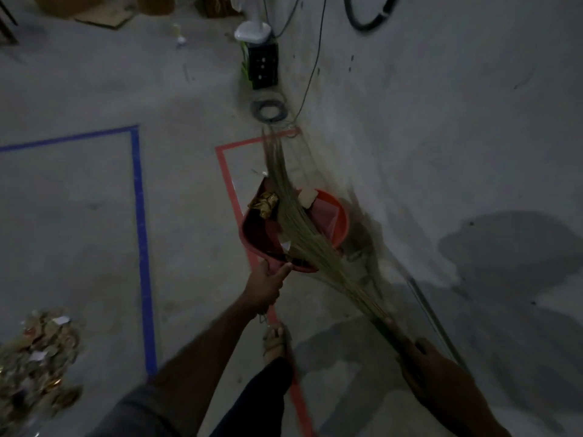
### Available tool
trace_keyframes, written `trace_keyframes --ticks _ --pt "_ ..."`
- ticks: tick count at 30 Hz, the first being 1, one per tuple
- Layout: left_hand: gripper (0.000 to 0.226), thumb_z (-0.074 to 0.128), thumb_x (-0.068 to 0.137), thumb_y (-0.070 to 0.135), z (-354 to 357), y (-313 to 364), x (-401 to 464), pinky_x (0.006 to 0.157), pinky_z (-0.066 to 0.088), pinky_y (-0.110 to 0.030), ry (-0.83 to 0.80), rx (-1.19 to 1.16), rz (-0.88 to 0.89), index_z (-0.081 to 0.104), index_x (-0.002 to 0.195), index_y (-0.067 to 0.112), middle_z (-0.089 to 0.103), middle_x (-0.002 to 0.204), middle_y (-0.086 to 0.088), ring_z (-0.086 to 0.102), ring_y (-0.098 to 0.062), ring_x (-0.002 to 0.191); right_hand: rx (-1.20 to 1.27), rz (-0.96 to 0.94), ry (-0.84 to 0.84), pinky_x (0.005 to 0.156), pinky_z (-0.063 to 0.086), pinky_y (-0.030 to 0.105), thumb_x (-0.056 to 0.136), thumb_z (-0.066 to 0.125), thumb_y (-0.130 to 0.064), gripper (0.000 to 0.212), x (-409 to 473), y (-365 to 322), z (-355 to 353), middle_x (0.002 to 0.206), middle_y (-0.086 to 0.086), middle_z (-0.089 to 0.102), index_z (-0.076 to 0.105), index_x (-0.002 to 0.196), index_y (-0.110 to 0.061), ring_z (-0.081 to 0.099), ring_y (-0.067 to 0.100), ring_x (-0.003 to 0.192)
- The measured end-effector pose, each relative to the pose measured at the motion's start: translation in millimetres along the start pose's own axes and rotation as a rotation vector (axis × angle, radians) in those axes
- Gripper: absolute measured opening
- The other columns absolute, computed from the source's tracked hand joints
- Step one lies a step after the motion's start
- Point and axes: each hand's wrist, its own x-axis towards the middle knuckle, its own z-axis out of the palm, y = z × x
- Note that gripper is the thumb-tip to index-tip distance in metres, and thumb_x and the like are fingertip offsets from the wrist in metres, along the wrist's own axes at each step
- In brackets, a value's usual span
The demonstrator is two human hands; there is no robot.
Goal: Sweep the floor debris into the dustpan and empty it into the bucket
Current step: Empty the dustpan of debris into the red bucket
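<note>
A red dustpan (pixel 262 234) holding gold wrappers (pixel 264 204) tilts over the orange bucket (pixel 339 216) at centre. Left hand (pixel 265 287) grips its handle; right hand (pixel 419 357), at five o'clock, grips the grass broom (pixel 303 228).

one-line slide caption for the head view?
Left hand tips red dustpan over orange bucket; right hand lays broom across it.

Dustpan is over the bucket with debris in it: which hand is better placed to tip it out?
Left. The left hand already grips the dustpan at the bucket; the right hand holds the broom.
</note>
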Motion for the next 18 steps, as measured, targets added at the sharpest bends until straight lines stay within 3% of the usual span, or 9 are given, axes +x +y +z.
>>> trace_keyframes --ticks 5,8,10,13,18 --pt "0.036 0.066 0.097 0.035 34.6 8.7 99.8 0.042 0.034 -0.025 -0.036 -0.006 -0.102 0.046 0.076 0.013 0.044 0.059 -0.005 0.039 -0.014 0.040 0.044 0.070 -0.040 0.039 0.034 0.020 0.091 0.067 -0.032 0.094 82.0 41.9 5.4 0.078 -0.010 0.042 0.001 0.155 -0.049 0.042 0.007 0.048" --pt "0.034 0.067 0.096 0.034 56.0 2.2 153.5 0.043 0.033 -0.025 -0.070 -0.009 -0.159 0.049 0.080 0.010 0.041 0.058 -0.004 0.036 -0.012 0.038 0.095 0.086 -0.048 0.037 0.020 0.013 0.087 0.072 -0.027 0.095 125.8 60.6 14.8 0.078 -0.011 0.037 0.009 0.157 -0.045 0.036 0.006 0.044" --pt "0.030 0.065 0.098 0.031 73.6 -4.5 188.8 0.041 0.031 -0.023 -0.083 0.000 -0.205 0.051 0.084 0.008 0.039 0.057 -0.004 0.034 -0.014 0.039 0.073 0.099 -0.045 0.038 0.017 0.013 0.092 0.065 -0.032 0.093 157.5 74.1 21.3 0.080 -0.011 0.036 -0.001 0.154 -0.053 0.032 0.005 0.045" --pt "0.035 0.065 0.098 0.028 102.4 -21.4 244.7 0.036 0.032 -0.020 -0.028 0.042 -0.260 0.048 0.075 0.009 0.041 0.058 -0.006 0.038 -0.016 0.039 0.030 0.049 -0.028 0.040 0.022 0.016 0.098 0.053 -0.036 0.086 206.5 99.9 41.0 0.090 -0.007 0.045 -0.013 0.150 -0.056 0.033 0.005 0.049" --pt "0.039 0.058 0.101 0.027 133.1 -40.8 321.2 0.036 0.037 -0.020 -0.075 0.215 -0.342 0.049 0.067 0.010 0.049 0.056 -0.009 0.046 -0.015 0.037 0.063 0.082 -0.021 0.046 0.023 0.018 0.100 0.047 -0.037 0.068 269.5 126.7 67.2 0.116 0.002 0.056 0.010 0.157 -0.044 0.038 0.007 0.060"
